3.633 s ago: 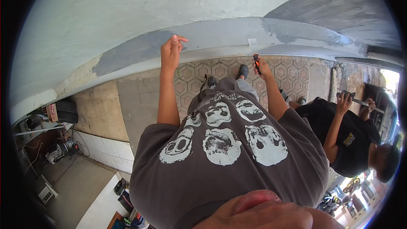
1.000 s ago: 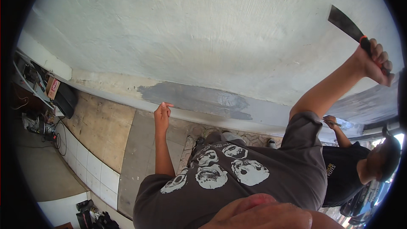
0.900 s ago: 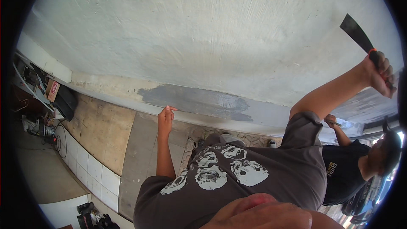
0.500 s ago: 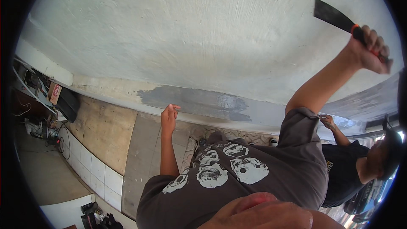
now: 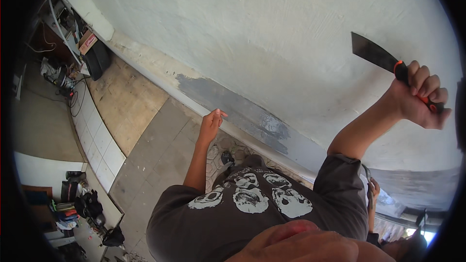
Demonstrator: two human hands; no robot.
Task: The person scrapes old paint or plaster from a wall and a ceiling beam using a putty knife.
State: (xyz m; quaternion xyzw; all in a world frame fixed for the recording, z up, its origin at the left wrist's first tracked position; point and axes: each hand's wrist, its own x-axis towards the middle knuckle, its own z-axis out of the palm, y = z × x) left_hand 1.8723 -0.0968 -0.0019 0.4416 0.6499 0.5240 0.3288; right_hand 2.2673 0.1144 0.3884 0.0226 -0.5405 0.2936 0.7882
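Observation:
High on the right, my right hand (image 5: 421, 98) is wrapped round the black and orange handle of a putty knife (image 5: 374, 52). Its broad dark blade points to the upper left, in front of the pale wall (image 5: 252, 34); whether it touches the wall I cannot tell. Lower, left of centre, my left hand (image 5: 211, 124) is held up near the wall's base with its index finger partly stretched and the others loosely bent. Nothing shows in it. Behind it, along the lower wall, runs a grey smeared patch (image 5: 233, 104).
A co-worker's hand (image 5: 373, 188) is raised at the lower right beside the wall, holding something thin. At the far left, a cardboard box (image 5: 87, 42) sits by a dark container (image 5: 98, 60) and cables. Bags (image 5: 90, 206) and stacked items lie lower left. Grey floor tiles (image 5: 155, 136) adjoin the wall.
The whole view has turned, so the wall's base now slopes down to the right. My right hand and the putty knife appear lower. Much less of the co-worker shows.

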